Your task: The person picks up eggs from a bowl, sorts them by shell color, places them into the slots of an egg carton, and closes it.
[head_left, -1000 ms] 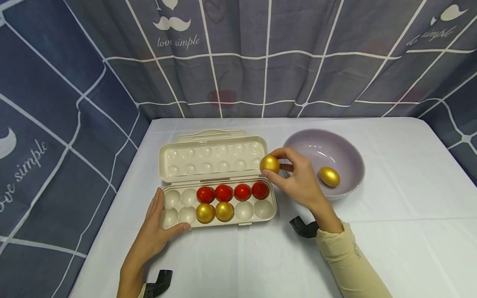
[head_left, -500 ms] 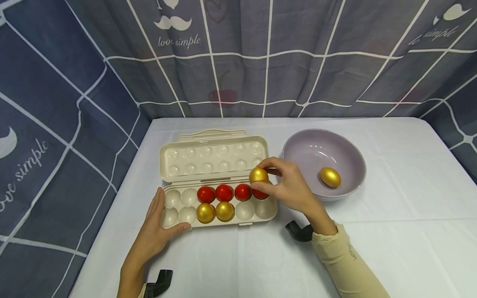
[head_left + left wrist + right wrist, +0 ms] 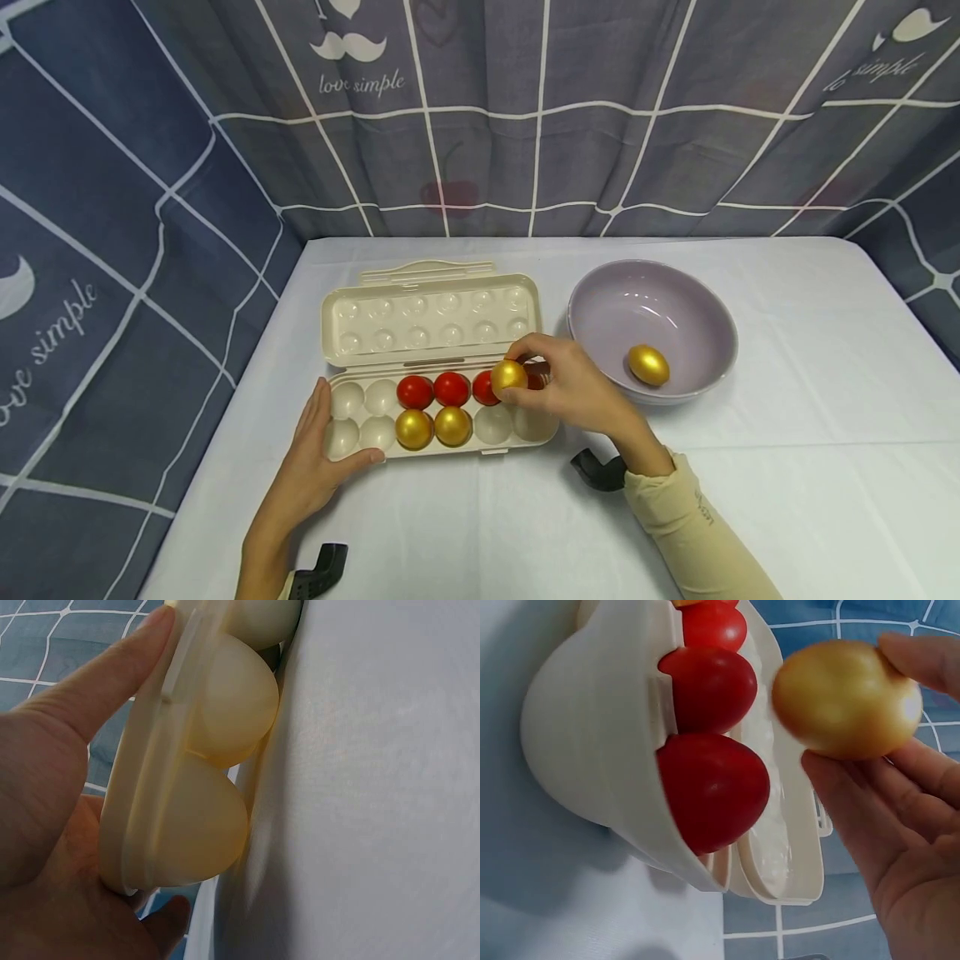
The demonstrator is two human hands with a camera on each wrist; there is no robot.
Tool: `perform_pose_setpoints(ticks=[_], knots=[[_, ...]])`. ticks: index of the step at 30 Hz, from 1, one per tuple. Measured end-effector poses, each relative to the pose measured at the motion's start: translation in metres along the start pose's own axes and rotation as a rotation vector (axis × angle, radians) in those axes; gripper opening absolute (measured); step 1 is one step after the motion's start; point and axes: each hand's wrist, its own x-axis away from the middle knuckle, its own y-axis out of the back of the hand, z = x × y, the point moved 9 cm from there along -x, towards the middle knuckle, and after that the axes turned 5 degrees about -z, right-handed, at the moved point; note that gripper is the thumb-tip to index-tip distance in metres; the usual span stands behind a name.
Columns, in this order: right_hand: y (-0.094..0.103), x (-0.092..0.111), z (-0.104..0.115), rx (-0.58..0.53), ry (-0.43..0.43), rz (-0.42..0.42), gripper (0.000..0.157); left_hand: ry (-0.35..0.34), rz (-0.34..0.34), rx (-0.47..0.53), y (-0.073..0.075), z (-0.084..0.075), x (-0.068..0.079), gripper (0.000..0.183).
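Note:
A cream egg carton (image 3: 492, 424) lies with its lid raised toward the back. My left hand (image 3: 311, 454) rests against its left end, fingers straight along the side, thumb on the front edge. Between thumb and fingertips, my right hand (image 3: 573, 387) pinches a gold egg (image 3: 508, 377), held above the right part of the carton. The right wrist view has this egg (image 3: 846, 700) off to the side of the red eggs (image 3: 714, 793). Red eggs (image 3: 452, 389) fill cups in the back row, partly hidden by the right hand. Two gold eggs (image 3: 433, 427) sit in the front row.
Right of the carton stands a mauve bowl (image 3: 611, 292) with one gold egg (image 3: 648, 365) in it. A white cloth (image 3: 810, 358) covers the table. Dark checked curtains (image 3: 495, 158) hang behind and at the sides. Black wrist mounts (image 3: 600, 471) jut from both sleeves.
My right hand has carried the gold egg left and toward the front, from beside the bowl to over the carton. The egg in the bowl has rolled slightly left. My left hand stays put.

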Motion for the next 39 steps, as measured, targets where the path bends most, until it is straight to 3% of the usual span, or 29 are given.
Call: perform_pose_setpoints(ticks=[5,17,30,39], knots=[[-0.011,0.001,-0.002,0.100,0.029,0.070,0.029,0.009,0.002,-0.004,0.001,-0.001,0.001,0.121],[-0.034,0.004,-0.003,0.199,0.056,0.214,0.029,-0.001,-0.006,-0.006,0.001,0.000,0.001,0.121],[-0.050,0.008,-0.001,0.387,0.130,0.270,0.025,0.005,-0.003,-0.002,0.000,0.000,0.000,0.122],[-0.055,0.009,0.000,0.440,0.129,0.283,0.024,-0.002,-0.003,-0.007,0.000,-0.001,0.000,0.122]])
